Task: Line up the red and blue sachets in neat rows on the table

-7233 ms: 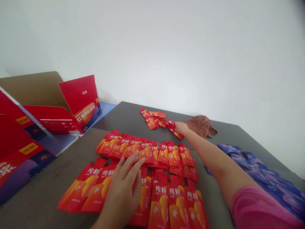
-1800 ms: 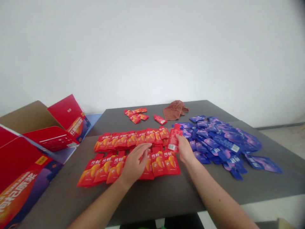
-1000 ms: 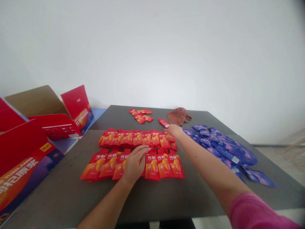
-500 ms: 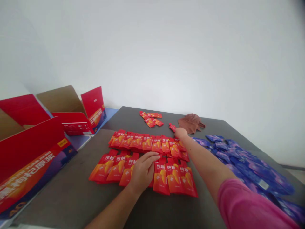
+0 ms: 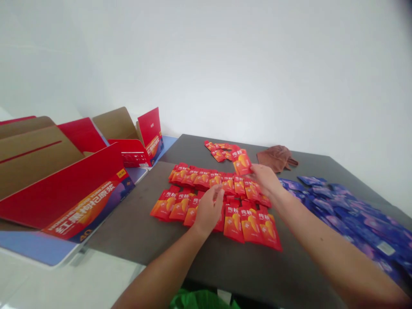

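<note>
My right hand [image 5: 264, 179] pinches a red pouch [image 5: 242, 162] by its edge, holding it up with the printed front towards me above the back row of red pouches [image 5: 203, 177]. My left hand [image 5: 208, 209] hovers over or rests on the front row of red pouches [image 5: 249, 223]; I cannot tell whether it touches them. Its fingers are lightly curved with the thumb apart, and nothing shows in them. Both rows overlap side by side on the dark table. My left hand hides the middle of the front row.
Several loose red pouches [image 5: 219, 151] lie at the far side of the table [image 5: 141, 234]. A brown cloth [image 5: 276, 158] is at the back right, a heap of blue-purple pouches [image 5: 347, 219] on the right. Open red cartons [image 5: 93, 201] stand on the left.
My right hand has lifted the red pouch and turned its front towards me. My left hand stays over the front row. The view has shifted, showing more of the cartons.
</note>
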